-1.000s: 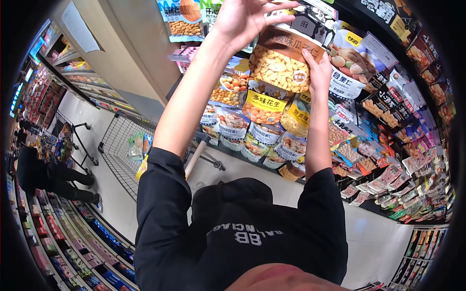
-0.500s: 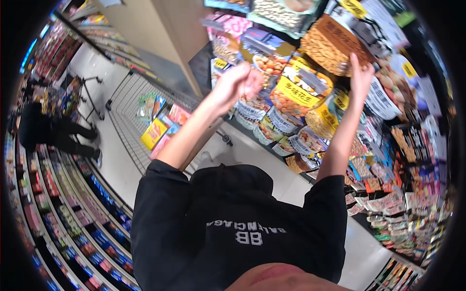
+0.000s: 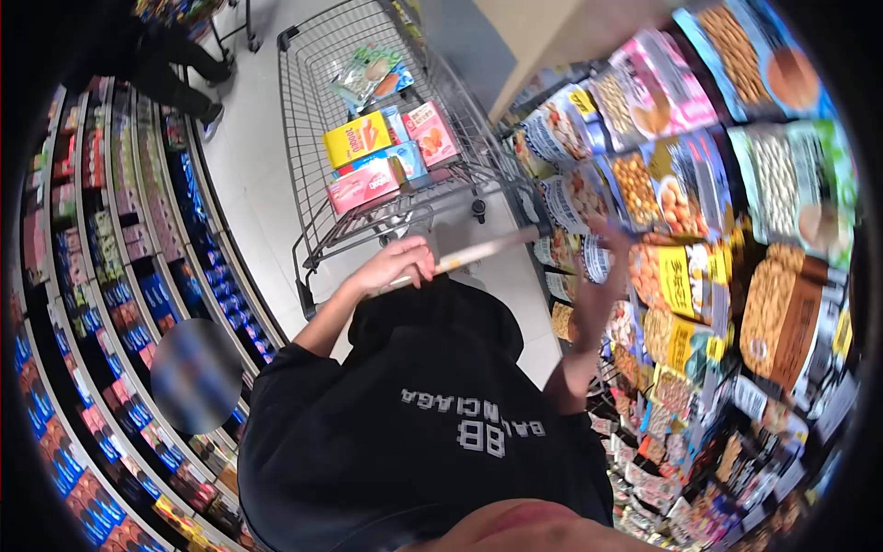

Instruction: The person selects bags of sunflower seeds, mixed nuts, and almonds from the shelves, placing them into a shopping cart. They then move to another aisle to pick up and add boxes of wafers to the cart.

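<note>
My left hand (image 3: 400, 262) is closed around the handle (image 3: 487, 248) of a wire shopping cart (image 3: 303, 120), in front of my black shirt. In the cart lie a yellow box (image 3: 357, 139), a pink box (image 3: 364, 185), another pink box (image 3: 430, 132) and a green-blue bag (image 3: 372, 75). My right hand (image 3: 602, 271) is smeared by motion beside the nut display, close to a yellow peanut bag (image 3: 676, 279); its fingers cannot be made out. A large brown peanut bag (image 3: 777, 317) rests farther right on the rack.
Packed shelves (image 3: 138, 304) line the left side. A person in dark clothes (image 3: 170, 55) stands at the upper left near another cart (image 3: 241, 23). Bagged nuts fill the right side, beside a beige panel (image 3: 543, 41). Pale floor (image 3: 248, 166) runs between shelves and cart.
My left hand has left the nut bags and taken hold of the cart handle. My right hand has come away from the brown peanut bag. The view has swung toward the cart.
</note>
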`<state>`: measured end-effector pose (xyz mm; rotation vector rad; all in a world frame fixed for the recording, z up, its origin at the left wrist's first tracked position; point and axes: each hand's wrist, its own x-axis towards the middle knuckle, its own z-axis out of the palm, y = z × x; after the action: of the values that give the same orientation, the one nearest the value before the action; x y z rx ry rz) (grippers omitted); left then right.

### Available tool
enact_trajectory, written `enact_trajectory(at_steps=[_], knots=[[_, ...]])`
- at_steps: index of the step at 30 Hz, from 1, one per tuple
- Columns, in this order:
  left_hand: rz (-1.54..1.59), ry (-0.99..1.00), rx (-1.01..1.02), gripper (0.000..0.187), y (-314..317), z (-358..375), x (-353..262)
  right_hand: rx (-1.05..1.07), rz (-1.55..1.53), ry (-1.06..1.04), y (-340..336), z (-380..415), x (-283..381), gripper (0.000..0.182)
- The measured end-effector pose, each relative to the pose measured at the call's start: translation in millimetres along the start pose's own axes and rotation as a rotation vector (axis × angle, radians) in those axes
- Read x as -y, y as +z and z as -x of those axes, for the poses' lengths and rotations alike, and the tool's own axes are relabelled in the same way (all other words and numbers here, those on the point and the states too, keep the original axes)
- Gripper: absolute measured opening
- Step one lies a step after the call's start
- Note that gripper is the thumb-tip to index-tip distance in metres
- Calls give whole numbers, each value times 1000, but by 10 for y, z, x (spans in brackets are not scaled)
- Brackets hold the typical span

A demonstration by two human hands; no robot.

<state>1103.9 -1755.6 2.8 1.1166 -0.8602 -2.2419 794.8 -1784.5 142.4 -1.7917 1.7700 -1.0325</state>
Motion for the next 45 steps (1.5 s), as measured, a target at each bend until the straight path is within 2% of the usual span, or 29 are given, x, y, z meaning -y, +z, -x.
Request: enact_trajectory(at_steps=[1, 2, 4, 5, 7, 9, 11, 13, 15, 17, 18, 19, 20, 21, 22, 24, 26, 27, 28, 30, 32, 34, 35, 37, 38, 39, 41, 43, 45], knots=[[-160, 67, -44, 25, -194, -82, -98, 237, -121, 8, 356, 7, -148, 40], [-324, 131, -86, 25, -410, -175, -217, 362, -101, -92, 677, 2, -185, 31], [-218, -32, -42, 25, -878, -337, -689, 561, -161, 12, 1238, 96, -311, 23], [-224, 104, -160, 22, -1301, -606, -545, 519, -104, -10, 1479, 163, -378, 20], [-216, 158, -514, 26, -1728, -975, -939, 430, 109, 20, 1860, 273, -435, 14], [-130, 222, -538, 27, -2556, -1498, -1120, 385, 318, 109, 2027, 265, -403, 14], [-469, 335, -771, 33, -3472, -2113, -1133, 382, 427, 121, 2073, 199, -365, 18], [-895, 165, -995, 33, -4437, -2723, -1085, 414, 501, 123, 2124, 165, -357, 21], [-990, 252, -996, 38, -5387, -3247, -842, 466, 520, 153, 2101, 114, -363, 21], [-1114, 52, -1025, 39, -6029, -3694, -708, 441, 490, 184, 2147, 59, -384, 21], [-1325, 241, -1096, 38, -6364, -3883, -490, 458, 476, 194, 2204, 28, -391, 22], [-1880, 409, -855, 35, -7117, -4166, -81, 461, 480, 208, 2227, -5, -394, 22], [-2101, 259, -701, 30, -7286, -4161, 99, 458, 501, 231, 2201, -29, -345, 22], [-2002, 108, -604, 30, -7421, -4250, 240, 479, 526, 228, 2209, -75, -291, 23], [-1862, 21, -636, 41, -7520, -4348, 310, 467, 540, 200, 2217, -89, -279, 21], [-1464, -235, -850, 70, -7412, -4371, 339, 551, 531, 279, 2205, -100, -249, 24], [-1287, -402, -946, 103, -7423, -4369, 336, 525, 543, 325, 2222, -165, -206, 24], [-1343, -496, -1062, 108, -6910, -4165, 46, 508, 549, 322, 2249, -153, -175, 24], [-1259, -488, -1033, 114, -6679, -4007, -137, 505, 539, 305, 2248, -141, -203, 23], [-1171, -191, -1003, 90, -7045, -4087, 67, 491, 546, 288, 2257, -173, -203, 23], [-1030, 29, -858, 74, -6909, -3790, -58, 494, 541, 275, 2231, -163, -182, 24], [-1240, 196, -921, 53, -6531, -3482, -275, 490, 530, 263, 2231, -142, -203, 24], [-1273, 104, -997, 49, -6206, -3318, -463, 479, 512, 255, 2227, -134, -215, 24], [-1353, 134, -1071, 50, -5595, -2899, -892, 448, 470, 239, 2232, -119, -232, 24], [-1238, 306, -985, 57, -5694, -2788, -870, 443, 453, 233, 2235, -103, -223, 24], [-1174, 153, -912, 67, -5330, -2547, -1169, 437, 437, 222, 2229, -106, -224, 24], [-775, 452, -794, 67, -4851, -2164, -1358, 406, 406, 178, 2213, -124, -236, 24], [-728, 529, -644, 66, -4201, -1726, -1698, 356, 371, 122, 2201, -122, -243, 24], [-700, 487, -594, 66, -3394, -1281, -1970, 349, 312, 115, 2203, -100, -334, 24]])
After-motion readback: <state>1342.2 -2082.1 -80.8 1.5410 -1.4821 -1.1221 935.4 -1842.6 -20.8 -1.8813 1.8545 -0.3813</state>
